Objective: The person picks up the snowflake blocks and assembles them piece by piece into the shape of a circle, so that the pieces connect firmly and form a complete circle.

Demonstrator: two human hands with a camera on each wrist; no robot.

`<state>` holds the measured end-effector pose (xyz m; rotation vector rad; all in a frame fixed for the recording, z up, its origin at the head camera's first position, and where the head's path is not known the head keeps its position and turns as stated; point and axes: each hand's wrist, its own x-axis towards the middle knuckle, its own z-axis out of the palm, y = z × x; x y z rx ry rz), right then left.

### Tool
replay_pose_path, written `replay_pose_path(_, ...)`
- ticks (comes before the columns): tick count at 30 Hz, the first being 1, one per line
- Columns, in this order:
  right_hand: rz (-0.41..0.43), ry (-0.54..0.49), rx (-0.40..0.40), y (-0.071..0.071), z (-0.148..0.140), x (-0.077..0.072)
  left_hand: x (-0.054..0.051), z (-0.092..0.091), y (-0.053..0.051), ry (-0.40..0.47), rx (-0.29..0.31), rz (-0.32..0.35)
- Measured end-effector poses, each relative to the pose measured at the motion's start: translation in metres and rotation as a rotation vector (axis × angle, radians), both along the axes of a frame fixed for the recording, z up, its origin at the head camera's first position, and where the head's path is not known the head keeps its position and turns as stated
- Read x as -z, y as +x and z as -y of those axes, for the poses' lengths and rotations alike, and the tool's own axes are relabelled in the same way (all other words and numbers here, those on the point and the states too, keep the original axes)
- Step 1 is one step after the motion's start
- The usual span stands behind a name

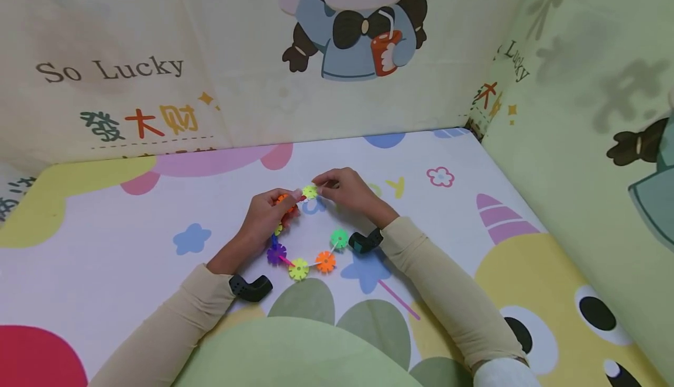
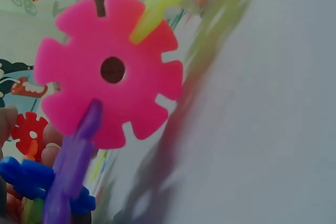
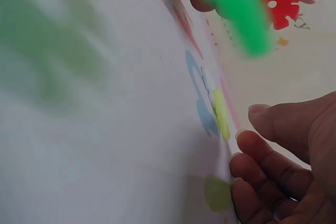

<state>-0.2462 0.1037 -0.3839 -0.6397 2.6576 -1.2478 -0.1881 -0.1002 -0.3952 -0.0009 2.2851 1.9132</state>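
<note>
A chain of notched plastic snowflake discs hangs from my left hand (image 1: 265,214), which pinches it near a small red disc (image 3: 281,6). In the head view the chain curves down through a purple disc (image 1: 276,254), a lower yellow-green disc (image 1: 298,269), an orange disc (image 1: 325,262) and a green disc (image 1: 339,239). A pink disc (image 2: 68,72) fills much of the left wrist view. My right hand (image 1: 347,191) is beside another yellow-green disc (image 1: 309,192). Its thumb and fingers stand apart in the right wrist view, nothing between them.
The tabletop (image 1: 131,281) carries printed shapes, including a blue star (image 1: 367,271) and a yellow figure. A printed cloth wall (image 1: 237,82) rises behind it, another cloth wall (image 1: 568,112) at the right. Dark wrist cameras (image 1: 251,288) sit on both forearms.
</note>
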Motion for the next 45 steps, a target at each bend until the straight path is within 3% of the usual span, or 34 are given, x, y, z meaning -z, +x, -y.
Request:
replay_pose_path(8,0.001,0.049,-0.004,-0.004,0.007,0.004,0.001,-0.002,-0.001,-0.013,0.007,-0.019)
replay_pose_path(13,0.013,0.134,0.011,-0.006,0.013,0.005,0.001,-0.001,0.0,-0.03,-0.012,-0.018)
replay_pose_path(27,0.024,0.273,0.028,-0.007,0.018,0.0,0.0,-0.002,0.001,-0.057,-0.022,-0.01)
replay_pose_path(36,0.042,0.201,0.029,-0.004,0.011,-0.002,0.002,0.0,0.0,0.014,-0.001,-0.039)
replay_pose_path(45,0.015,0.04,0.031,-0.001,0.002,0.0,0.001,0.0,0.001,-0.033,-0.004,-0.027)
